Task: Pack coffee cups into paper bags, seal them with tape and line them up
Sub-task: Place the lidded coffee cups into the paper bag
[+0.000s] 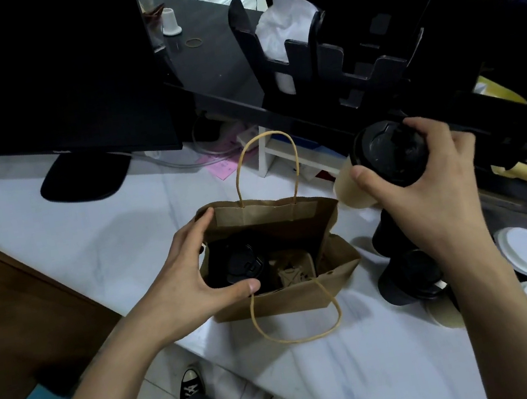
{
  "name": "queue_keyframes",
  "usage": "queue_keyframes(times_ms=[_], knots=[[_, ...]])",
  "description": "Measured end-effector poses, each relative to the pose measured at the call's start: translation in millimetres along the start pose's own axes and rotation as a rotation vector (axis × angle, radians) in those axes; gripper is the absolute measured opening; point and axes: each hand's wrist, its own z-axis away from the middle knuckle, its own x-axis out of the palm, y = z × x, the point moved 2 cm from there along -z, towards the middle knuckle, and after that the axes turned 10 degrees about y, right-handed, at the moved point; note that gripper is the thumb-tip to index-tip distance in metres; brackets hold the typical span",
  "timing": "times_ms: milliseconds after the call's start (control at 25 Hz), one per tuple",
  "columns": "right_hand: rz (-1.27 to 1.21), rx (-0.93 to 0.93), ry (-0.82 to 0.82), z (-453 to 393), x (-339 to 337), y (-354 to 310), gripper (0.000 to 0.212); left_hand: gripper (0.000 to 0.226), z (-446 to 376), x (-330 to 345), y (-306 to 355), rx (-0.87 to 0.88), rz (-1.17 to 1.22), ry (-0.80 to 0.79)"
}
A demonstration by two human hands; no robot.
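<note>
White marble-patterned counter (90, 247) fills the middle of the view, with a brown wooden cabinet face (13, 308) dropping away at the far left and a dark monitor (38, 72) standing on its oval foot at the back left. Toward the centre, the left hand (195, 275) spreads over the left end of an open brown paper bag (291, 298), fingers resting on the far rim and thumb on the near rim, holding the mouth apart. Inside the bag, a black-lidded coffee cup (242, 268) sits in the left slot of a cardboard cup carrier (293, 274), whose right side holds no cup. One twisted paper handle stands up at the back of the bag, the other lies forward on the counter. Right of the bag and raised above it, the right hand (426, 187) grips a second coffee cup (383, 159) by its black lid, the tan body tilted toward the bag. Below that hand, more black-lidded cups (408, 273) stand together on the counter, and white lids (525, 251) lie at the far right edge. Behind them rises a black cup-and-lid organiser (318, 52).
</note>
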Motion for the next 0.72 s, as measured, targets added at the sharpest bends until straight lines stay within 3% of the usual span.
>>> queue_keyframes(times_ms=[320, 720], knots=[[-0.184, -0.099, -0.036, 13.3, -12.4, -37.5, 0.079, 0.125, 2.1, 0.8, 2.0, -0.007, 0.015, 0.001], [-0.181, -0.167, -0.539, 40.4, 22.7, -50.7, 0.078, 0.124, 4.6, 1.2, 1.5, 0.005, 0.008, 0.009]])
